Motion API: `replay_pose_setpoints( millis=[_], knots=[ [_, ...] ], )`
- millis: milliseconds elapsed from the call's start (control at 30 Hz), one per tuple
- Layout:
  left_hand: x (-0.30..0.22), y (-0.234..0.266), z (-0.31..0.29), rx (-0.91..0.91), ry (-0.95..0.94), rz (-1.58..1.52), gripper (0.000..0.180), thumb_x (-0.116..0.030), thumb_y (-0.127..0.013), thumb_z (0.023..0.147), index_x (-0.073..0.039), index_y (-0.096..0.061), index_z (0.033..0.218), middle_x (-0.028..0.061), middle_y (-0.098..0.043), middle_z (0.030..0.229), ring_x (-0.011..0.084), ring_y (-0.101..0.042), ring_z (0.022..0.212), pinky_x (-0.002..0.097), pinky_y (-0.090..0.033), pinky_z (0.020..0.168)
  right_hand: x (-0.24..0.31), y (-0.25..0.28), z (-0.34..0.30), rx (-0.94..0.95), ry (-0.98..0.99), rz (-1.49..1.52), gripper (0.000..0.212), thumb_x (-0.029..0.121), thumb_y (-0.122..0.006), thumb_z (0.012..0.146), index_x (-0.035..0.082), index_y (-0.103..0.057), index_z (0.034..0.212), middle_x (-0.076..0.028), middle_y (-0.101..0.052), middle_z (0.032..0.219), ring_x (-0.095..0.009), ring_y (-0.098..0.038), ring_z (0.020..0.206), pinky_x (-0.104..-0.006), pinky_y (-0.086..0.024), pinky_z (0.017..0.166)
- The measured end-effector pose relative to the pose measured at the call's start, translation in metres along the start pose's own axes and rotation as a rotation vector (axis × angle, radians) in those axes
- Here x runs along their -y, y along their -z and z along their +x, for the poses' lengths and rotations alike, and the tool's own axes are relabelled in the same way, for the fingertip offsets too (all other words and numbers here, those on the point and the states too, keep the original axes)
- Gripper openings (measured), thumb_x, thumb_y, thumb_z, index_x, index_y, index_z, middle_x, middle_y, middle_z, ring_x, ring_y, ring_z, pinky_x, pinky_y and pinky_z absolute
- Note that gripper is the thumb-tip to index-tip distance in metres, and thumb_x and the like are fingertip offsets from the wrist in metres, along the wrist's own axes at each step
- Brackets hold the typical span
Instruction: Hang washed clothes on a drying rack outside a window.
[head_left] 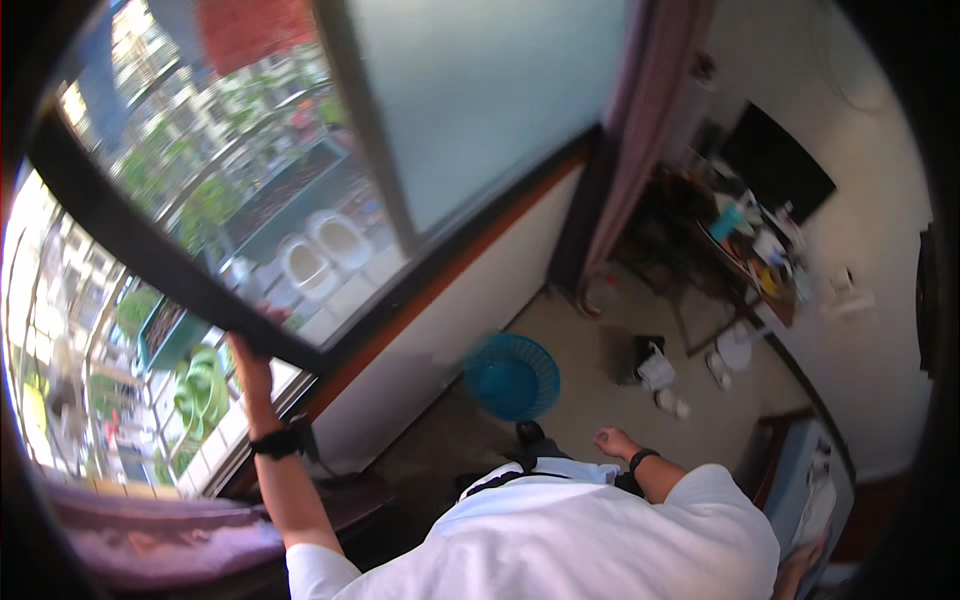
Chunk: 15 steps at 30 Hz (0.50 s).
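Observation:
My left hand (pixel 252 366) is raised to the dark frame of a sliding window pane (pixel 150 255) and grips its lower edge, fingers hooked behind the frame. A black band sits on that wrist. My right hand (pixel 612 440) hangs low beside my waist, fingers loosely curled, holding nothing; a black band is on that wrist too. My white shirt fills the lower middle of the view. Through the glass I see a balcony ledge with two white basins (pixel 325 255) and green planters.
A blue round fan (pixel 512 377) stands on the floor below the window wall. A purple curtain (pixel 640 130) hangs at the window's right end. A cluttered wooden desk (pixel 745 250) with a dark screen stands against the right wall. Small items lie on the floor near it.

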<state>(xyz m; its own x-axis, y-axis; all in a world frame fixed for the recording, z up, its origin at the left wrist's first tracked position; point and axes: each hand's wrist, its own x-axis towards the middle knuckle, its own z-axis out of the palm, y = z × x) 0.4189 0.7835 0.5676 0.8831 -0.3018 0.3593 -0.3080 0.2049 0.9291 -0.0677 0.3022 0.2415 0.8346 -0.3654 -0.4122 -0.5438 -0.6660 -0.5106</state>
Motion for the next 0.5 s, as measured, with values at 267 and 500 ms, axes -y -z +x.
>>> replay_pose_setpoints(
  millis=[267, 500],
  knots=[
    [0.012, 0.028, 0.0, -0.023, -0.051, -0.053, 0.077, -0.066, -0.029, 0.088, 0.003, -0.044, 0.119, 0.0156, -0.056, 0.108, 0.027, -0.056, 0.1, 0.0422, -0.041, 0.094, 0.002, 0.028, 0.012, 0.124, -0.248, 0.194, 0.034, 0.035, -0.056, 0.084, 0.005, -0.065, 0.096, -0.018, -0.065, 0.092, -0.035, -0.062, 0.087, -0.0401, -0.049, 0.078],
    [0.014, 0.082, -0.034, -0.484, -0.067, 0.353, 0.062, -0.03, -0.075, 0.076, 0.007, -0.048, 0.118, 0.012, -0.055, 0.112, 0.0186, -0.052, 0.099, 0.0299, -0.041, 0.09, 0.067, 0.047, 0.047, -0.023, -0.028, 0.244, 0.031, 0.033, -0.06, 0.084, 0.006, -0.063, 0.1, -0.017, -0.064, 0.098, -0.031, -0.063, 0.088, -0.0377, -0.049, 0.078]
  ],
)
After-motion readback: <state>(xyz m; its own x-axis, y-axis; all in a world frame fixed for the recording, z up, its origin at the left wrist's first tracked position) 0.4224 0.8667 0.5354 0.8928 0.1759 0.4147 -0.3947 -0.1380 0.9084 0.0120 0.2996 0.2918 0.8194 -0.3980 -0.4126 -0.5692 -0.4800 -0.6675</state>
